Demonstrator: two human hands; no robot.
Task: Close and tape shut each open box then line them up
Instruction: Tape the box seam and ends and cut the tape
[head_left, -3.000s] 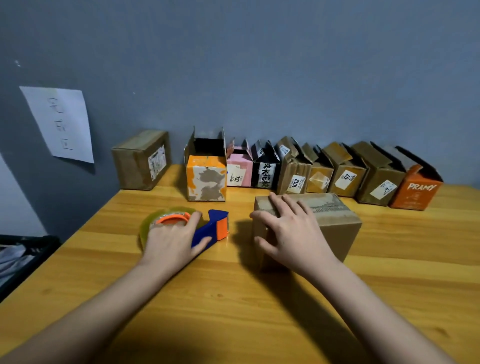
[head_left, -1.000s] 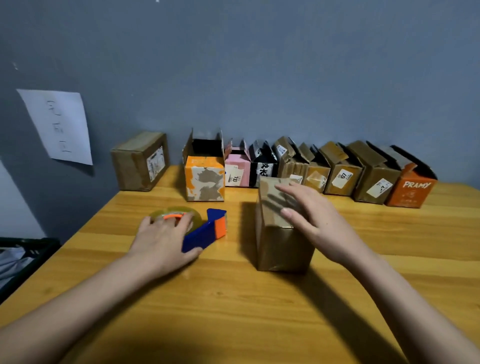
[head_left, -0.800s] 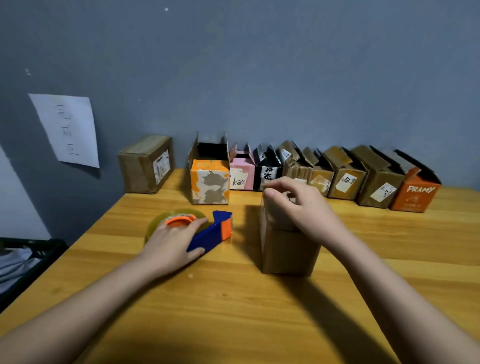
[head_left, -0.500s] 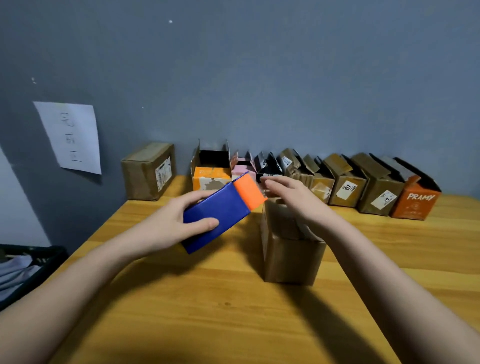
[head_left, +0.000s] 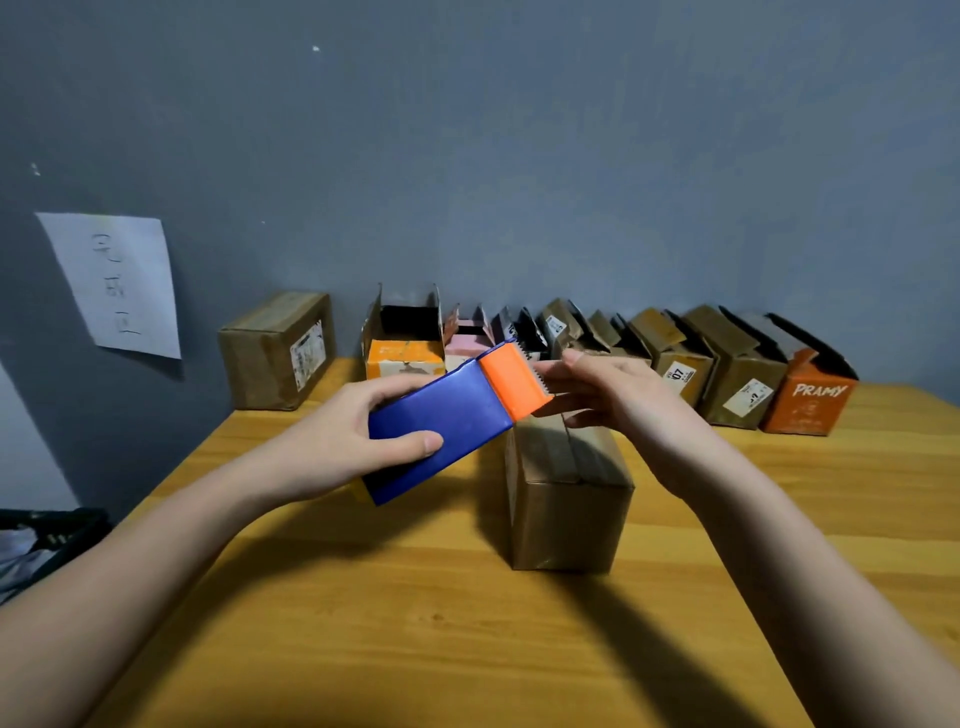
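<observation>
Plain brown cardboard box (head_left: 569, 499) mid-table, flaps folded, untaped. Left hand (head_left: 343, 441) grips blue-and-orange tape dispenser (head_left: 457, 415) above it; right hand (head_left: 618, 395) pinching at cutter. One sealed brown carton (head_left: 278, 351) far left; row of open boxes (head_left: 623, 358) at wall remains.

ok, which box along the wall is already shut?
The plain brown box at the row's left end, beside the paper sheet; every other box in that row has flaps up.

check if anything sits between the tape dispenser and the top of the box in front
Nothing visible does. The left hand holds the blue and orange tape dispenser just above the brown cardboard box; only the right hand, at the toothed orange end, is near its top seam.
</observation>
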